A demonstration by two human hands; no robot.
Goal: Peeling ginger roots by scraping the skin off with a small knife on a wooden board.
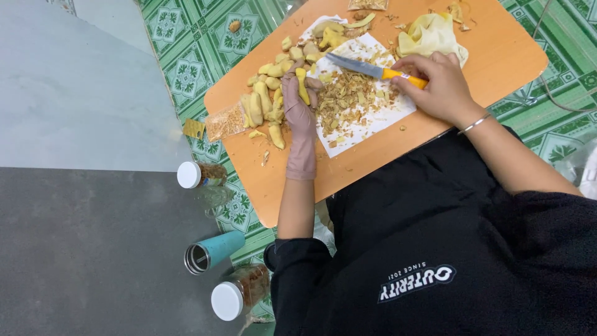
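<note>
The left hand (298,102), in a pinkish glove, is closed around a peeled yellow ginger piece (302,86), holding it upright at the near-left edge of the white paper sheet (373,118); the right hand (438,81), bare with a thin bangle at the wrist, is wrapped about the orange handle of a knife (367,68), whose blade lies flat across the far part of the sheet, pointing toward the left hand; a heap of brown peelings (348,96) covers the middle of the sheet, between the two hands; to do the peeling well, I judge the blade should be drawn in shallow strokes away from the gloved fingers, with scraps falling onto the sheet rather than off it; left of the sheet lies a pile of peeled ginger (267,93), touching the left hand, and beyond it a small clear packet (225,121); a crumpled yellow bag (432,34) sits at the sheet's far right; the orange bench (373,155) ends just near the sheet's near edge, so there is little spare room there, more toward the right corner; well left of the sheet, on the floor, stand two white-capped jars (199,175) and a teal flask (211,252).
</note>
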